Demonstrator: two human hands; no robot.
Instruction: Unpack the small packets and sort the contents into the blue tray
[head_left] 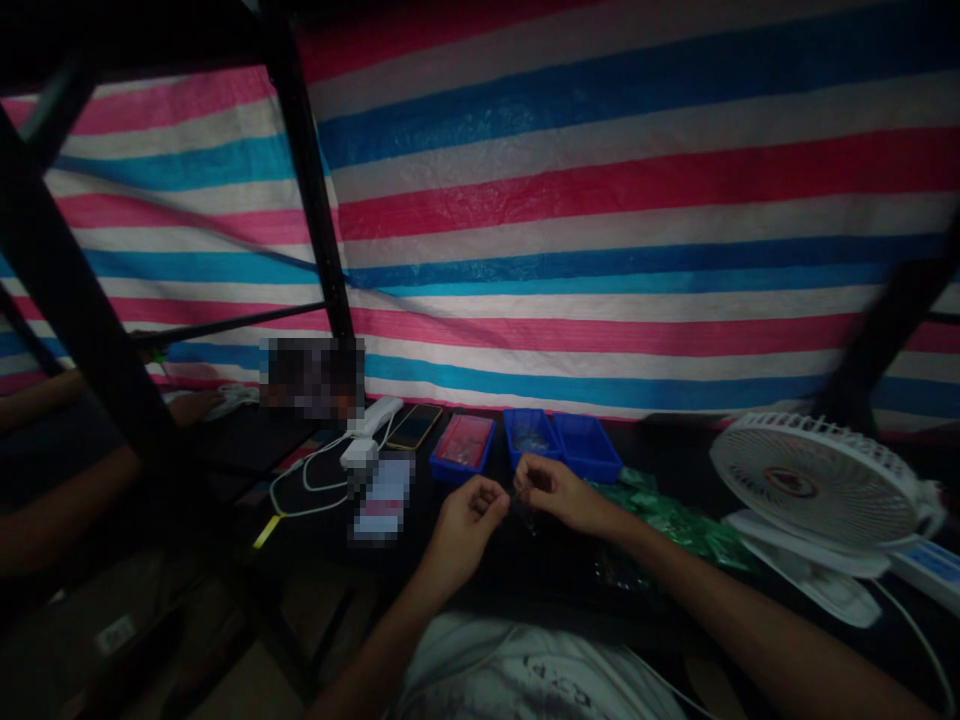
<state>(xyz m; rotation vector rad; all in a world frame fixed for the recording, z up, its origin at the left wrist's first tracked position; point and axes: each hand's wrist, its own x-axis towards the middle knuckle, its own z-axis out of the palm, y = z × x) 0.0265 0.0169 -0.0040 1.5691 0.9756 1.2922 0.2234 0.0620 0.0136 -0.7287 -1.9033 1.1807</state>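
Observation:
My left hand and my right hand are close together above the dark table, both with thumb and fingers pinched. Between the fingertips there is a small glinting, partly clear thing, too small and dim to name. Just beyond the hands stand several blue bins. The left blue bin has a pinkish-red lining or bag with small pieces in it. In the middle blue bin lie small clear or greyish pieces. The right blue bin is partly behind my right hand.
Green plastic bags lie right of my right forearm, near a white fan. A phone, a white power strip and cables are at the left. Beyond a black metal post show another person's arms. Striped sheeting hangs behind.

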